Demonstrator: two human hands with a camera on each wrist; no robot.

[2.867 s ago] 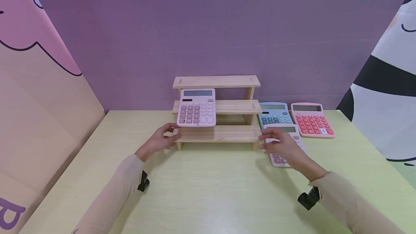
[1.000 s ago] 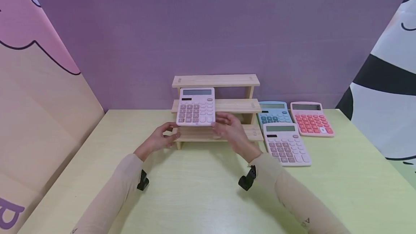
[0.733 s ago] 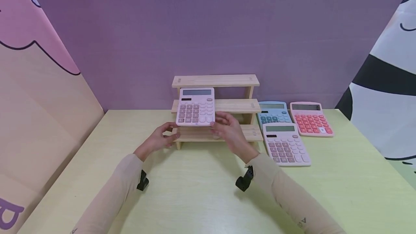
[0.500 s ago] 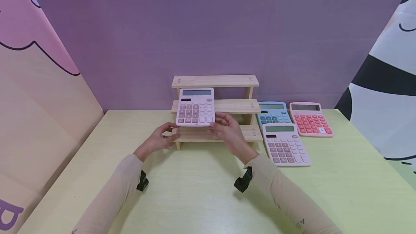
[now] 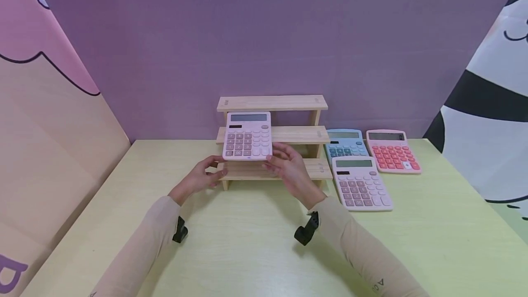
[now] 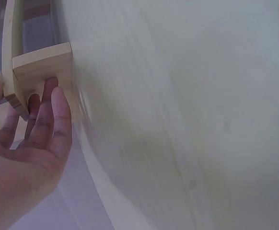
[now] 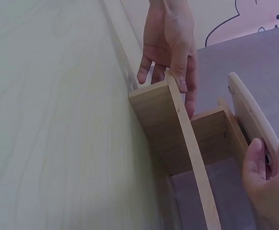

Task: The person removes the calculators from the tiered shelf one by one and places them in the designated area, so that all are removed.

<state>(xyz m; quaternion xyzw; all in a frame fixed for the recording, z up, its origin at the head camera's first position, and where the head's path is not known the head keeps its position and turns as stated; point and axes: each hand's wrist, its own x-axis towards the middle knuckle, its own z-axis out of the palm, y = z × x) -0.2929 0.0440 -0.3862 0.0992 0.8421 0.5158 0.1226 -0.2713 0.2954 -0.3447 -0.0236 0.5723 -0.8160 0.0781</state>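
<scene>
A three-tier wooden display shelf stands on the table. On its middle step, at the left, a pale pink calculator leans back with keys facing front. My left hand grips the left end of the lowest step; in the left wrist view its fingers lie against the side leg. My right hand pinches the calculator's lower right corner between thumb and fingers. The right wrist view shows that calculator edge-on, with fingertips at its lower edge. The calculator's back is mostly hidden.
Right of the shelf lie a blue calculator, a coral-pink one and another pale pink one, which overlaps the blue one's lower part. A purple backdrop rises behind the table.
My right hand has moved left from the shelf's right end to the leaning calculator's lower right corner and stays there. The left hand and the calculators keep their places.
</scene>
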